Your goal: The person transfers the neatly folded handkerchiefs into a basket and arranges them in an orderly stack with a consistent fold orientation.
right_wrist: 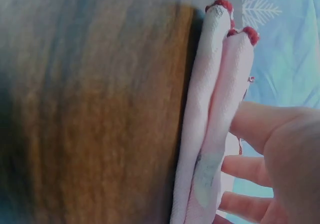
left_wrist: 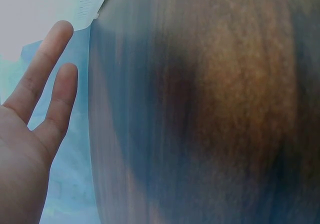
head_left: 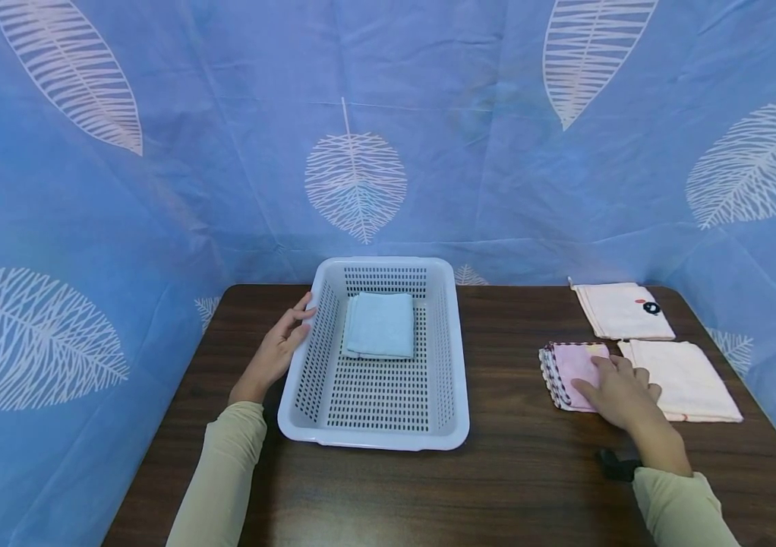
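Observation:
A white plastic basket (head_left: 374, 442) with slotted walls stands on the table, and a folded light blue towel (head_left: 381, 325) lies inside it toward the far end. My left hand (head_left: 277, 353) is at the basket's left rim, its fingers extended and touching the edge. In the left wrist view, two spread fingers (left_wrist: 62, 99) show beside the basket's pale wall. On the right, a folded pink towel (head_left: 575, 372) with a dark-and-white checked edge lies flat. My right hand (head_left: 627, 391) rests on it, thumb and fingertips spread over the top layer. The right wrist view shows its thick folded edge (right_wrist: 220, 94).
Right of the pink towel lies a folded cream towel (head_left: 695, 384). Behind it is another pale folded towel (head_left: 627, 310) with a small dark-and-red face. A dark wood table (head_left: 429, 494) carries everything, and a blue leaf-patterned cloth (head_left: 429, 190) hangs around its back and sides.

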{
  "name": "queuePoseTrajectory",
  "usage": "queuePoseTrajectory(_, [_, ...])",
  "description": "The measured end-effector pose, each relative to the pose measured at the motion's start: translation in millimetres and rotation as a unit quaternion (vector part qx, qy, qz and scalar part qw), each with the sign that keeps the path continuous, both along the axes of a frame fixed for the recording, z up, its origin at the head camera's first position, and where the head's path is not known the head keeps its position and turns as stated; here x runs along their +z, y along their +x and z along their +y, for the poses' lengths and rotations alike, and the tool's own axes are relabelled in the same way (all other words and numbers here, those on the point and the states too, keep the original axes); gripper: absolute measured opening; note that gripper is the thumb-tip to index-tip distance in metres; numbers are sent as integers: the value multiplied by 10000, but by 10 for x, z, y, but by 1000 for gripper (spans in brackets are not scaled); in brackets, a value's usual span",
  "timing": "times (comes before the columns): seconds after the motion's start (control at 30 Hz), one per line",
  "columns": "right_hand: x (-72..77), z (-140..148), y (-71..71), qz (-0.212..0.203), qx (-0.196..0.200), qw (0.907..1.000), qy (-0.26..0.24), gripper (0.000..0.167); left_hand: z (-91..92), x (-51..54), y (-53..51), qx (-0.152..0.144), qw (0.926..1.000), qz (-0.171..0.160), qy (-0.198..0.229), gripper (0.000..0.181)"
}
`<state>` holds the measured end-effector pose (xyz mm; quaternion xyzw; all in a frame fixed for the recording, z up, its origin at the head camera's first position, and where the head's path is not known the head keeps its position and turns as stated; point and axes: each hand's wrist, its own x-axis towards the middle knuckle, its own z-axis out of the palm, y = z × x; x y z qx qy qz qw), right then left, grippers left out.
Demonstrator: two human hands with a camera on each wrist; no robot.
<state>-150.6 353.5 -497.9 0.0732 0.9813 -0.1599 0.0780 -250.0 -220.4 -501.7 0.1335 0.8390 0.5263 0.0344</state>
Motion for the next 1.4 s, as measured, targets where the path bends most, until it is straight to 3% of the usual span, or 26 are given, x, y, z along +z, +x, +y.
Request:
queuePoseTrajectory(0.17, [-15, -2, -19, 207, -68, 9997, -87, 72, 1, -8, -7, -56, 9999, 42, 93, 45])
queuePoseTrajectory(0.3, [-19, 17, -26, 365, -215, 9989, -184, 79, -3, -2, -8, -30, 9999, -22, 97, 44])
queuePoseTrajectory(0.6, [1, 31, -58, 229, -704, 9967, -325, 98, -4, 14, -33, -65, 9999, -37, 107, 39])
queuePoseTrajectory(0.93, [20, -2, -56, 211, -842, 9947, -544, 110, -1, -14, -47, -12, 9993, -35, 368, 33])
queuePoseTrajectory(1.13, [39, -5, -86, 116, -797, 9949, -604, 105, -29, 14, -55, 24, 9988, -312, 376, 39])
queuePoseTrajectory(1.4, [47, -14, -82, 159, -1201, 9897, -768, 96, -82, 56, -48, -346, 9921, -675, 994, 45])
